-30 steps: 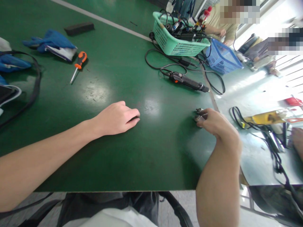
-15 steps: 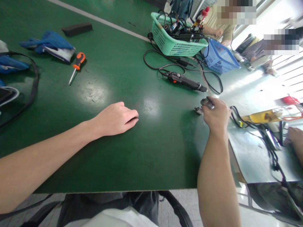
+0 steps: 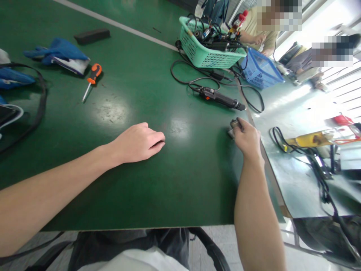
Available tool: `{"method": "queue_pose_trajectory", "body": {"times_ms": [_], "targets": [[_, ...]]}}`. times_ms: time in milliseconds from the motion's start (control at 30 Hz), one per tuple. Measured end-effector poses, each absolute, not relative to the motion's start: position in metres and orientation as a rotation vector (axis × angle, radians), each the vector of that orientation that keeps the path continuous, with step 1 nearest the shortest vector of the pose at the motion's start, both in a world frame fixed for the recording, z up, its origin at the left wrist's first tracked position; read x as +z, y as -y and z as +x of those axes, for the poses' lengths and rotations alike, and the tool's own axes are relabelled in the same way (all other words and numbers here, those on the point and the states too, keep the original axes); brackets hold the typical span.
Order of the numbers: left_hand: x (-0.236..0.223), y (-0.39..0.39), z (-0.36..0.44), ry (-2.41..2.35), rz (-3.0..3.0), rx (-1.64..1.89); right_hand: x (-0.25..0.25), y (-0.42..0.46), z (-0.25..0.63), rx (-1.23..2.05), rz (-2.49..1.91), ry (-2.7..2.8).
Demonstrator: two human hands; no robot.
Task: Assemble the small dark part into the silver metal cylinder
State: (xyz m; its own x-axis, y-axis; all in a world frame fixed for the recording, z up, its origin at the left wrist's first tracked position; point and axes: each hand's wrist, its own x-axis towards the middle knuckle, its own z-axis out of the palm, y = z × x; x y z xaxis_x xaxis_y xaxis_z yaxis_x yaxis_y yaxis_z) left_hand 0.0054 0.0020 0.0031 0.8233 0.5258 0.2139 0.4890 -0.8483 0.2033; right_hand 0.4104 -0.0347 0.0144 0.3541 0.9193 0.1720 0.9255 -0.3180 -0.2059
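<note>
On the green table my left hand (image 3: 143, 142) rests palm down, its fingers curled in and a narrow gap between thumb and forefinger; nothing shows in it. Farther right, my right hand (image 3: 246, 137) is closed round a small grey metal cylinder (image 3: 234, 122), partly covered by the fingers. A second small metal piece (image 3: 231, 132) is right against it, low by the table top; whether the hand also grips this one is unclear. Beyond that hand lies a black electric screwdriver (image 3: 221, 98) with its cord.
An orange-handled screwdriver (image 3: 92, 81), blue gloves (image 3: 60, 54) and a dark block (image 3: 91, 35) lie left. At the back stand a green basket (image 3: 210, 56) of cables and tools and a blue basket (image 3: 261, 69). Another person (image 3: 259, 35) sits behind. A yellow tool (image 3: 310, 140) lies right.
My right hand lifted and turned with a metal cylinder, leaving another piece beside it, then came left and down so both pieces are together. My left hand stayed in place.
</note>
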Motion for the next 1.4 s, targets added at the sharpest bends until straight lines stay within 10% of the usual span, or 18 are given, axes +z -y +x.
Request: {"method": "queue_pose_trajectory", "body": {"times_ms": [600,1400], "targets": [[0.007,0.000,0.006,-0.874,2.926,0.407,0.016,0.036,0.239,0.204,-1.387,2.352],[0.011,0.002,0.010,-0.972,2.962,0.270,0.030,0.050,0.261,0.243,-1.384,2.435]]}}
